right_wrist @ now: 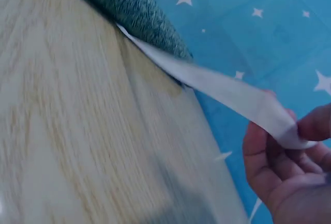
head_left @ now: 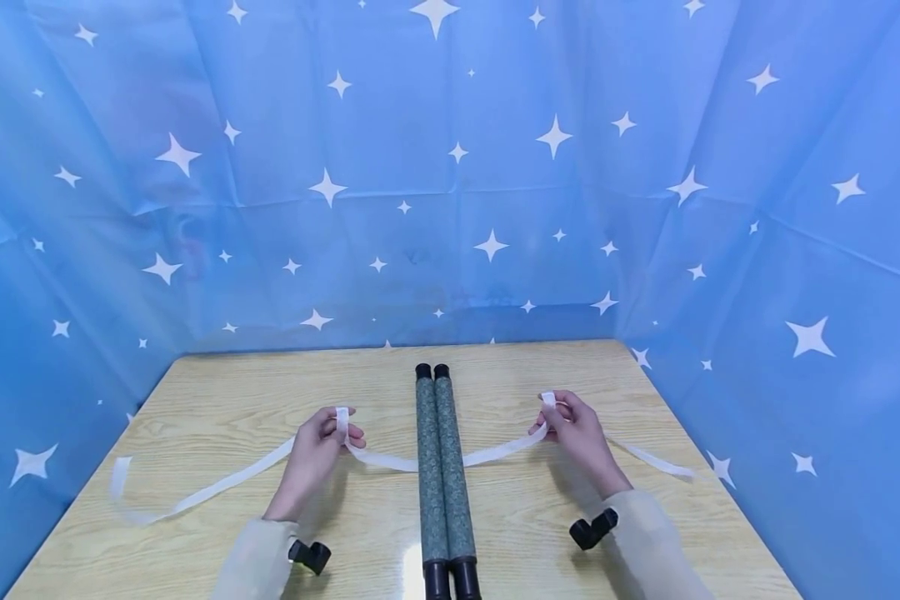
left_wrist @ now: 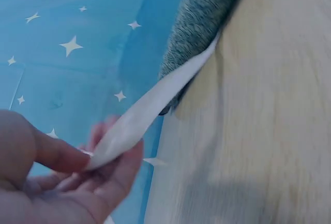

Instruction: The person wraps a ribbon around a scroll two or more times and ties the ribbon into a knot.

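Note:
Two scrolls [head_left: 441, 467], rolled in grey-green patterned cloth with black end knobs, lie side by side on the table, pointing away from me. A white ribbon [head_left: 378, 459] runs under them and comes out on both sides. My left hand [head_left: 321, 446] pinches the ribbon between thumb and fingers to the left of the scrolls. On the other side my right hand [head_left: 573, 429] pinches it the same way, raised above the wood. In the left wrist view the ribbon [left_wrist: 150, 107] stretches from the fingers to the underside of a scroll [left_wrist: 199, 27]. The right wrist view mirrors this.
The ribbon's left tail curves across the wooden table [head_left: 232, 383] to its left side; the right tail [head_left: 656, 461] reaches toward the right edge. A blue curtain [head_left: 390, 287] with white stars surrounds the table's back and sides. Small black devices sit on both wrists.

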The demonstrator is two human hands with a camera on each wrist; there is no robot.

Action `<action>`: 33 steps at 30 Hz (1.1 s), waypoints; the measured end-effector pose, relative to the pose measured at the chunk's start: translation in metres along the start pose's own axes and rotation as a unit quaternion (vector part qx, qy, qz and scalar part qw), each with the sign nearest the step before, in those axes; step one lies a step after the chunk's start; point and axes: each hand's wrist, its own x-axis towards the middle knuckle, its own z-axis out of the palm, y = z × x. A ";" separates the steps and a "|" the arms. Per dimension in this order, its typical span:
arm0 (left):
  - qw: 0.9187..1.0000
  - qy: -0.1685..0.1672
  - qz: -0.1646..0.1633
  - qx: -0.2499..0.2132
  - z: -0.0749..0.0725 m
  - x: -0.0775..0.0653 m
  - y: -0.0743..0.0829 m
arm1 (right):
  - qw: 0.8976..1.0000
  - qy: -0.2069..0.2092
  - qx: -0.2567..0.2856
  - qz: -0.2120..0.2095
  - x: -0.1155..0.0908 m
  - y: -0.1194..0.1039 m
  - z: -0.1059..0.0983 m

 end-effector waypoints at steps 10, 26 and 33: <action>0.997 -0.064 0.027 -0.039 0.009 0.006 0.013 | 0.997 -0.054 -0.011 -0.059 0.001 -0.016 0.016; 0.975 -0.195 0.086 0.065 0.035 0.018 0.039 | 0.984 -0.138 -0.049 -0.106 0.004 -0.047 0.051; 0.965 -0.221 0.111 0.084 0.048 0.023 0.042 | 0.977 -0.181 -0.044 -0.101 0.000 -0.060 0.069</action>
